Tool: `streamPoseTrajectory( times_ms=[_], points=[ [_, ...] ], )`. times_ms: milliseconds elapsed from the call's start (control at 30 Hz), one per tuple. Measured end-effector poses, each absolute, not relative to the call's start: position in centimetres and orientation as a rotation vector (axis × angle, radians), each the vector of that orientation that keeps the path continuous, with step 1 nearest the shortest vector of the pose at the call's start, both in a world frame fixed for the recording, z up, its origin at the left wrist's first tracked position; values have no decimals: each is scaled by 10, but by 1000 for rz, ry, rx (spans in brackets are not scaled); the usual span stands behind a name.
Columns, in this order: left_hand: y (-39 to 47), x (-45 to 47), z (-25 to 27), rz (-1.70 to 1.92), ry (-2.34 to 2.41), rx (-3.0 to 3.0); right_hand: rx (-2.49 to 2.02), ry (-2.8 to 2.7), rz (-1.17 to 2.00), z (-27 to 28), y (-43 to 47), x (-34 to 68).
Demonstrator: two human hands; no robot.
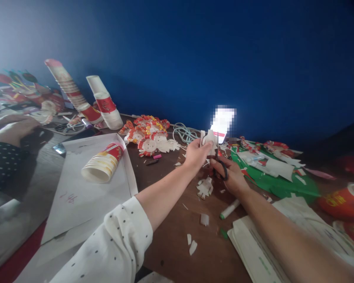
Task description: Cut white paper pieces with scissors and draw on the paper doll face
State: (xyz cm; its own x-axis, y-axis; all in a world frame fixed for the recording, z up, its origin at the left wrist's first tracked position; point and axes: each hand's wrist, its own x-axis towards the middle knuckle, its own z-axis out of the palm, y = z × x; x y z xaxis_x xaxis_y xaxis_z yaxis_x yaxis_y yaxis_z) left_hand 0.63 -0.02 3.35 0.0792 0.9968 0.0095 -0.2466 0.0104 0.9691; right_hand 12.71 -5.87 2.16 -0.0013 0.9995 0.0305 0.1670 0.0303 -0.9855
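My left hand (195, 152) is closed on a white paper cutout (209, 140), holding it up above the brown table (171, 196). In my right hand (233, 175) is a pair of scissors (223, 169) with dark handles, its blades pointing up along the cutout's right edge. Whether the blades touch the paper is too small to tell. Below my hands lies another white paper figure (205, 188) with several scraps around it. A white marker with a green end (229, 209) rests near my right wrist.
Stacked paper cups (106, 104) lean against the blue wall (177, 59). More cups (103, 165) lie on a white box lid (76, 204). Red-edged paper figures (150, 135) are piled behind my left hand. A bright phone (222, 124) stands upright. Another person's arm (14, 131) is at left.
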Motion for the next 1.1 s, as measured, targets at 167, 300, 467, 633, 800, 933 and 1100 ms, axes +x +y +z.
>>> streamPoseTrajectory(
  times_ms=[167, 300, 467, 633, 800, 933, 1100],
  points=[
    [-1, 5, 36, 1274, 945, 1034, -1313, -1342, 1098, 24, -59, 126],
    [0, 5, 33, 1253, 943, 1042, -1324, -1320, 1105, 23, -60, 126],
    [3, 7, 28, 1259, 950, 1073, -1314, -1324, 1097, 24, -61, 126],
    [3, 8, 27, 1260, 945, 1048, -1325, -1313, 1089, 26, -62, 125],
    [3, 8, 25, 1280, 920, 1050, -1338, -1316, 1074, 27, -61, 124],
    [2, 8, 27, 1295, 914, 1034, -1340, -1286, 1069, 27, -61, 124],
    [2, 8, 28, 1286, 928, 1036, -1343, -1284, 1042, 28, -63, 122]
  ],
)
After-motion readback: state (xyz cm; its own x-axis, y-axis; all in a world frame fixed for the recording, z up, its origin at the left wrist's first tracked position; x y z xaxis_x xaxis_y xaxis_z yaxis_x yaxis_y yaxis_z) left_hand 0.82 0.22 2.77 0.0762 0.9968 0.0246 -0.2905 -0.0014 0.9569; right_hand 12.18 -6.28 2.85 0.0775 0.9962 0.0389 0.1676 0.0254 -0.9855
